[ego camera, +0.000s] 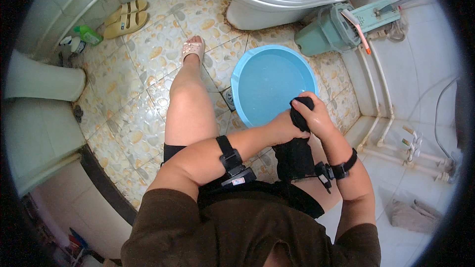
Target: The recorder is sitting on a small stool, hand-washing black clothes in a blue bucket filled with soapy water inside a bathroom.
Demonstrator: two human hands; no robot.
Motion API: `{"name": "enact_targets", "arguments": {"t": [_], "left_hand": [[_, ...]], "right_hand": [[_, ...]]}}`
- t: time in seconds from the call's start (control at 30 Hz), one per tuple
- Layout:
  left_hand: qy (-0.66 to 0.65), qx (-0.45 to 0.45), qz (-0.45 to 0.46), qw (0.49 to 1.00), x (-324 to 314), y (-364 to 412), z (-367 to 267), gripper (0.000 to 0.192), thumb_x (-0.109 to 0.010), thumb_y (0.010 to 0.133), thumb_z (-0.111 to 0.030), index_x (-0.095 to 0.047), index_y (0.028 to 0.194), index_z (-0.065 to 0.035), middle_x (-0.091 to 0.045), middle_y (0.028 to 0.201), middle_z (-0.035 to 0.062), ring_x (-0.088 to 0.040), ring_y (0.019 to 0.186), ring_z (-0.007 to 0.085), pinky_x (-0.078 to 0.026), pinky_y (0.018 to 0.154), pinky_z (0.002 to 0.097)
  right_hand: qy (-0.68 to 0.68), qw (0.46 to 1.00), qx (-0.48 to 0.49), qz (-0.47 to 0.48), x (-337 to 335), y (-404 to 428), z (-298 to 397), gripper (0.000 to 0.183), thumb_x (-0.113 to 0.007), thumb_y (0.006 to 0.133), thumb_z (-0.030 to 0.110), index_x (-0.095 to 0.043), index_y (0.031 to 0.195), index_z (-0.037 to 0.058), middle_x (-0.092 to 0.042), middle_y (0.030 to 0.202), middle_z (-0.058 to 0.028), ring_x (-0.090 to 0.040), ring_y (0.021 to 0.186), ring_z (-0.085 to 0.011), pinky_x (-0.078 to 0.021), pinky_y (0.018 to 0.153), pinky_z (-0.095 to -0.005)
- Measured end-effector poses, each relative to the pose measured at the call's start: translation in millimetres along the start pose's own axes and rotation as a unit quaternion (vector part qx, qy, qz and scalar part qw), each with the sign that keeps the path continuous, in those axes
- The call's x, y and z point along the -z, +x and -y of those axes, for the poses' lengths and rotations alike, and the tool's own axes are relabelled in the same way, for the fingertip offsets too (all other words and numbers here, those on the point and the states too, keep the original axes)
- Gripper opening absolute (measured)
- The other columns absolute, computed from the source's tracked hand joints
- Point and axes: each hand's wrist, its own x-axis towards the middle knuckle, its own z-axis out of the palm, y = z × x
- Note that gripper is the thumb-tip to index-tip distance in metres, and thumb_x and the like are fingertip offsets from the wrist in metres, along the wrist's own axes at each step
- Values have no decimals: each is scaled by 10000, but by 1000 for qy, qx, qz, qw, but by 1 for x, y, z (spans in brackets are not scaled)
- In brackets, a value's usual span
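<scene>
Both my hands grip a bunched black cloth (301, 114) at the near right rim of a light blue plastic basin (237, 81). My left hand (287, 128) is closed around the lower part of the bunch. Higher up, my right hand (315, 113) holds the top end, its thumb pressed on the fabric. A wider length of the cloth hangs below my left hand toward my lap, over my right leg. Clear-looking water (274, 81) lies in the basin. My palms and the inner folds of the cloth are hidden.
A white toilet (252, 16) stands ahead, with a green bucket (323, 31) and a brush (358, 29) to its right. Yellow slippers (126, 24) and bottles (89, 36) sit far left. Water pipes and a tap (412, 144) line the right wall. A floor drain (229, 98) adjoins the basin.
</scene>
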Motion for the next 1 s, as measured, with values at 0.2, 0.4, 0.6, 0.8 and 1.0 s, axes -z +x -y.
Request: {"name": "enact_targets", "arguments": {"t": [0.2,0.4,0.6,0.8,1.0], "left_hand": [[223,66,-196,952,-11,14,43,461,-637,615,-243,-436,938,16,-555,820,180,-532,791,338,-430,683,379],[256,95,-190,943,-12,14,53,505,-644,611,-220,-390,963,39,-551,808,186,-540,764,337,-434,655,395],[379,61,-145,912,-8,12,60,445,-617,609,-93,-385,971,25,-513,876,181,-531,800,320,-446,668,379],[396,63,-144,905,1,15,56,454,-615,620,-142,-377,975,11,-517,881,191,-528,819,327,-436,688,378],[131,67,-346,927,19,18,33,570,-671,596,-217,-349,995,31,-536,893,223,-537,830,340,-425,717,369]], "right_hand": [[-171,985,-18,-10,-20,29,-25,302,-539,745,295,-534,796,-3,-553,683,-187,-540,631,-280,-425,592,-339],[-274,961,-43,-27,-29,29,-35,315,-460,777,316,-547,817,16,-556,760,-223,-536,725,-361,-435,661,-390],[-262,963,-43,-54,-27,22,-42,299,-424,795,286,-537,782,10,-547,747,-223,-519,714,-375,-415,652,-404],[-216,970,-69,-82,-30,25,-46,278,-468,785,285,-527,799,13,-538,781,-239,-512,733,-379,-405,653,-400],[-11,984,92,-154,-26,-1,-65,730,-624,691,325,-248,1213,-20,-364,1156,-218,-385,1053,-337,-315,868,-397]]}}
